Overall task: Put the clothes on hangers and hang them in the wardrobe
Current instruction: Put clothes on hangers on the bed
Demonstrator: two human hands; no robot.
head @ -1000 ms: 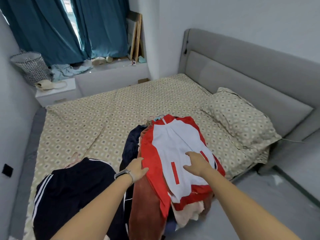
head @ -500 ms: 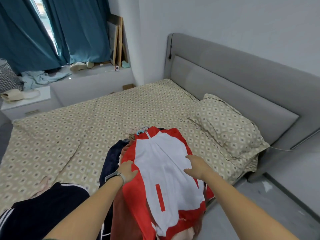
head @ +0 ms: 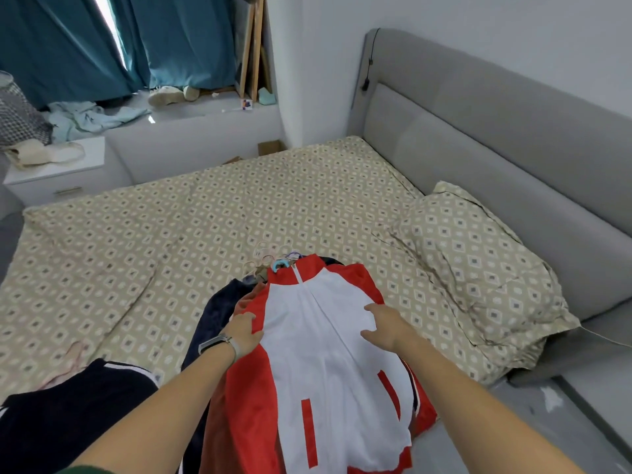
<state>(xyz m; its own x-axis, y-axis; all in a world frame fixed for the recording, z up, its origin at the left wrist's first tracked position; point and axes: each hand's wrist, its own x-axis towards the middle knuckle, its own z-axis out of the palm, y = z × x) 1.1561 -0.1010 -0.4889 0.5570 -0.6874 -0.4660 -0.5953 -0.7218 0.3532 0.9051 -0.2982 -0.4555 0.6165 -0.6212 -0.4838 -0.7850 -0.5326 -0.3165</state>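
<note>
A red and white jacket (head: 328, 354) lies uppermost on a stack of clothes (head: 219, 316) at the near edge of the bed (head: 171, 234), apparently already on hangers; a cluster of hanger hooks (head: 273, 260) protrudes beside its collar; a dark striped garment (head: 68, 415) lies apart to the left. The step in hand appears to be gathering the stack for carrying to the wardrobe, which is not in view; it would be done well by taking the hooks together in one grip and supporting the cloth beneath, so nothing slides off. Left hand (head: 243, 331): fingers curled over the jacket's red sleeve edge, gripping it; a watch band sits on that wrist. Right hand (head: 383, 325): fingers spread, resting flat on the white front panel, holding nothing.
</note>
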